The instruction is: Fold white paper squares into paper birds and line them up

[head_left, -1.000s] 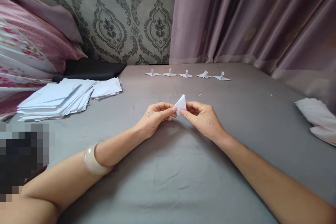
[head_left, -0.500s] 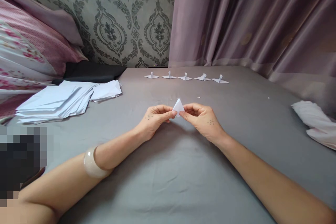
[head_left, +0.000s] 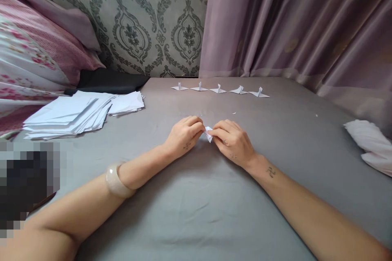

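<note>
A small folded piece of white paper (head_left: pixel 208 134) is pinched between my two hands, low over the grey sheet (head_left: pixel 196 204). My left hand (head_left: pixel 184 136) grips its left side with closed fingertips, the back of the hand turned up. From the right, my right hand (head_left: pixel 233 142) holds it between thumb and fingers. Much of the paper is hidden by the fingers. Beyond my hands, several white folded paper cranes (head_left: pixel 218 89) stand in a row, wings spread. A pale bangle (head_left: pixel 118 181) circles my left forearm.
Stacks of white paper (head_left: pixel 65 116) lie at the left, a smaller pile (head_left: pixel 127 102) beside them. Behind is a black cloth-like item (head_left: pixel 113 81). White crumpled fabric (head_left: pixel 369 142) rests at the right edge. Purple curtains (head_left: pixel 260 20) and a patterned wall (head_left: pixel 131 28) bound the far side.
The folded paper has turned from a point-up triangle to a lower, tilted position. Both hands have rolled over so their backs show more. The view has shifted slightly.
</note>
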Demonstrator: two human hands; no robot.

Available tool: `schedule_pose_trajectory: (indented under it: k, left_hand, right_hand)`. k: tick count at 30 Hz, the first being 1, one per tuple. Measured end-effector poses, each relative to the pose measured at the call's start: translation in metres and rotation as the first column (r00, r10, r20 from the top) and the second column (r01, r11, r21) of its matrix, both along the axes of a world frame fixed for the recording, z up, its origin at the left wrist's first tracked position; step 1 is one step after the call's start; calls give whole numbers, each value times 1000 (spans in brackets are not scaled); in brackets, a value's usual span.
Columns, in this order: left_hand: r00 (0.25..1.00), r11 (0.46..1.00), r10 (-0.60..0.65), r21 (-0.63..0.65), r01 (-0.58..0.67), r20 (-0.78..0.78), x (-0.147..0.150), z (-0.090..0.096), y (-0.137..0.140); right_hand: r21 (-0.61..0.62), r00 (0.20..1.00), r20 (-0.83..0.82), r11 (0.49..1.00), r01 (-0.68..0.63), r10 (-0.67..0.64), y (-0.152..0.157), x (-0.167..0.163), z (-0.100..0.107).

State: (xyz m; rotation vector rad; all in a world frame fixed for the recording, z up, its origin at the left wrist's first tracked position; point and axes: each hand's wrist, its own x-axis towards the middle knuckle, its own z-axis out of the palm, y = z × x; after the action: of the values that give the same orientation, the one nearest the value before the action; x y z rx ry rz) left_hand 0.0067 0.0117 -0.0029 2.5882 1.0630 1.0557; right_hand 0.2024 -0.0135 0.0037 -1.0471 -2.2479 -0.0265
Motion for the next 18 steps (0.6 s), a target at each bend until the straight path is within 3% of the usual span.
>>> schedule_pose_trajectory:
  k: [2, 6, 12, 18]
  left_hand:
    - [984, 997, -13, 68, 26, -176, -1, 0, 4]
    - [918, 989, -139, -2, 148, -372, -4, 1, 4]
    - [957, 987, -143, -109, 118, -253, -9, 1, -5]
    - [952, 972, -230, -98, 214, -203, -7, 1, -7]
  right_hand:
    - [19, 989, 144, 1000, 20, -22, 2, 0, -3]
    - [-115, 970, 245, 993, 21, 8, -1, 3, -5]
    - [-315, 985, 165, 949, 10, 45, -5, 11, 2]
    - [-328, 988, 126, 944, -43, 89, -1, 15, 2]
